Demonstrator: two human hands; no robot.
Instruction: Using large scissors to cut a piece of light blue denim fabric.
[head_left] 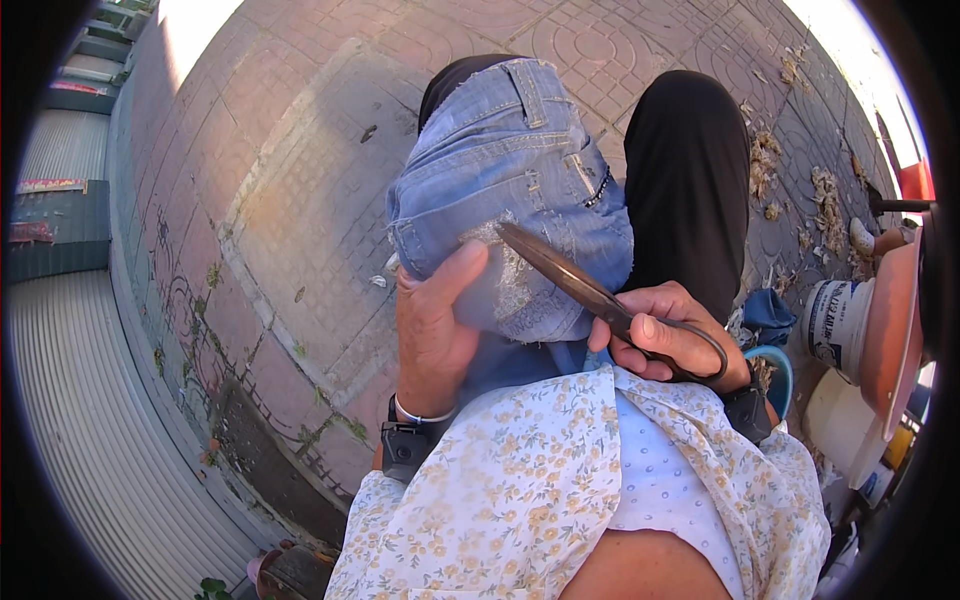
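Observation:
A pair of light blue denim jeans (480, 150), bunched up, lies across my left knee and lap. Its cloth has a frayed, whitish worn patch beside a beaded trim on the right. My left hand (440, 310) grips the jeans at their lower left edge, thumb on top and the other fingers hidden beneath. In my right hand (680, 325) is a pair of dark metal scissors (565, 275), fingers through and around the handles. The blades look closed, and they point up and left over the worn patch, the tip close to my left thumb.
Patterned paving (300, 200) spreads ahead and to the left, beside a ribbed metal shutter (90, 420). At my right stand a white bucket (840, 320), an orange-brown basin (890, 330) and a blue tub (775, 375). Dry plant scraps (828, 205) litter the ground there.

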